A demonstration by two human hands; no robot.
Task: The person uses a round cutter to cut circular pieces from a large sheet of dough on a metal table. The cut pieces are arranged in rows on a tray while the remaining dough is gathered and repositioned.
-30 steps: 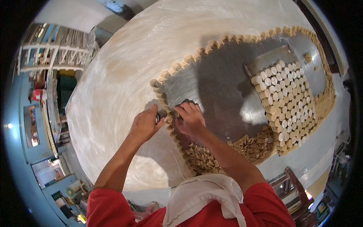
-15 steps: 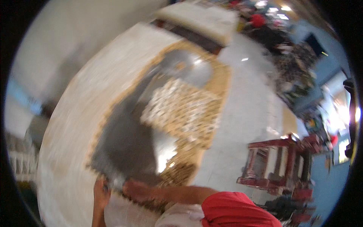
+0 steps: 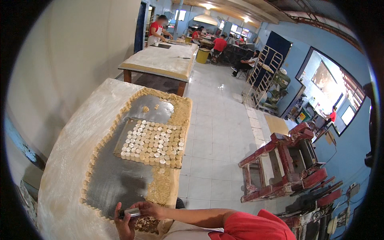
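Note:
Between my two hands, low over the near end of the table, is a short shiny metal cylinder [image 3: 131,213] lying roughly level. My right hand [image 3: 149,209] grips its right end. Fingers and thumb of my left hand [image 3: 125,226] close about its left end; whatever else the palm holds is hidden. Just beyond lies a bare dark metal work surface [image 3: 116,180], bordered on the left by a floured dough sheet [image 3: 72,160] with a scalloped cut edge. Farther along, a tray [image 3: 123,138] carries rows of small round dough pieces [image 3: 156,144], some white with flour.
Crumbly dough scraps [image 3: 160,188] line the table's right side. A second floured table [image 3: 160,60] stands beyond, with a person [image 3: 156,32] working at it. Tiled floor [image 3: 212,160] runs along the right, where a red machine frame [image 3: 284,164] stands. More people sit farther back.
The view has tilted up and steadied, bringing the far room into sight. My hands have come closer together around the metal cylinder, now above the table's near end.

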